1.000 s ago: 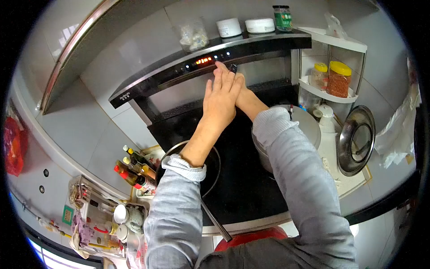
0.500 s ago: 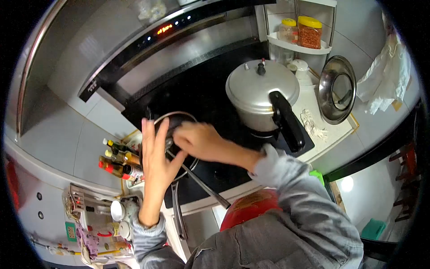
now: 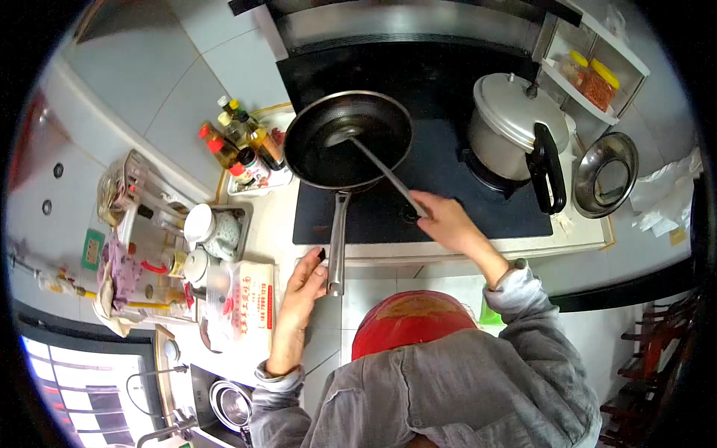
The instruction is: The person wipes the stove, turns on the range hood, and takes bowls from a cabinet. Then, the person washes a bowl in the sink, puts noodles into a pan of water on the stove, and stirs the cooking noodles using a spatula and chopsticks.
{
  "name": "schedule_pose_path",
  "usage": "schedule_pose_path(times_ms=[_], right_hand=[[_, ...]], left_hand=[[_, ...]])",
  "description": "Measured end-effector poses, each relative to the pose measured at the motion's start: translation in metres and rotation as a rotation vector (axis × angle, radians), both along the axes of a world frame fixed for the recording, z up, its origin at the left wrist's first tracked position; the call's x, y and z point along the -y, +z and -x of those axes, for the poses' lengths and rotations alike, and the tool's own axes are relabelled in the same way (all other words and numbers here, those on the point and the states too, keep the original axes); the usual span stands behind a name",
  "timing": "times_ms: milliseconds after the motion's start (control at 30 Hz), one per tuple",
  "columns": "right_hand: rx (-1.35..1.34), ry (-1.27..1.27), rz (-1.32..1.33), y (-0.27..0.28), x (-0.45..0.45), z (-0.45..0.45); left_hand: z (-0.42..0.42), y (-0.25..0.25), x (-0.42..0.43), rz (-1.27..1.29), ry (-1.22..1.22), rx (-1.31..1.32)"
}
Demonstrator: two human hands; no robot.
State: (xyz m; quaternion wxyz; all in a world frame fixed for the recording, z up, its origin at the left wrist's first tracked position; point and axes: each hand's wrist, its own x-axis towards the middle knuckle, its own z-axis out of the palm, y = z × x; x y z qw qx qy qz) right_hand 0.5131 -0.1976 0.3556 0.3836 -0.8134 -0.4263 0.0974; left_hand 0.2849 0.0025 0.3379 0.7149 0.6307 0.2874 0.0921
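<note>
My right hand [image 3: 448, 222] is closed around the end of a long metal spatula [image 3: 388, 175]. The spatula's head rests inside a dark frying pan [image 3: 302, 149], whose bottom has a glossy sheen. The pan sits on the left side of the black cooktop [image 3: 441, 187], its metal handle [image 3: 337, 246] pointing toward me. Just left of the handle's end is my left hand [image 3: 305, 282], palm partly turned up and fingers loosely bent. It is not wrapped around the handle; whether a fingertip touches it I cannot tell. A small dark thing shows at the fingertips.
A pressure cooker [image 3: 515, 134] stands on the right of the cooktop, its black handle [image 3: 549, 168] jutting forward. Sauce bottles [image 3: 243, 142] crowd a tray at left. Nearer are lidded jars [image 3: 200, 224] and a printed box [image 3: 254, 302]. A metal lid [image 3: 606, 175] leans at right.
My hands have moved apart from above the pan. The right has taken hold of the spatula; the left has dropped beside the pan handle. The view has shifted, showing the pan fully.
</note>
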Motion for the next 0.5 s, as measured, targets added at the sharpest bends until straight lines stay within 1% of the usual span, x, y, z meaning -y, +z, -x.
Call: schedule_pose_path(times_ms=[33,100,167,333,433,500], right_hand=[[-0.127,-0.044,-0.023,-0.001,0.002,0.000],[-0.565,-0.151,-0.110,0.004,0.005,0.008],[-0.630,-0.182,-0.238,0.001,0.006,0.017],[-0.892,-0.268,-0.487,0.004,-0.002,0.040],[-1.061,-0.309,-0.607,0.000,-0.010,0.048],[-1.224,-0.289,-0.725,-0.006,-0.016,0.047]], left_hand=[[0.007,-0.007,0.004,0.065,0.015,0.022],[0.023,-0.018,0.010,0.142,0.078,0.080],[0.041,-0.032,0.015,0.223,0.148,0.117],[0.092,-0.064,0.026,0.376,0.315,0.078],[0.122,-0.073,0.034,0.400,0.406,0.035],[0.138,-0.074,0.038,0.389,0.459,0.017]])
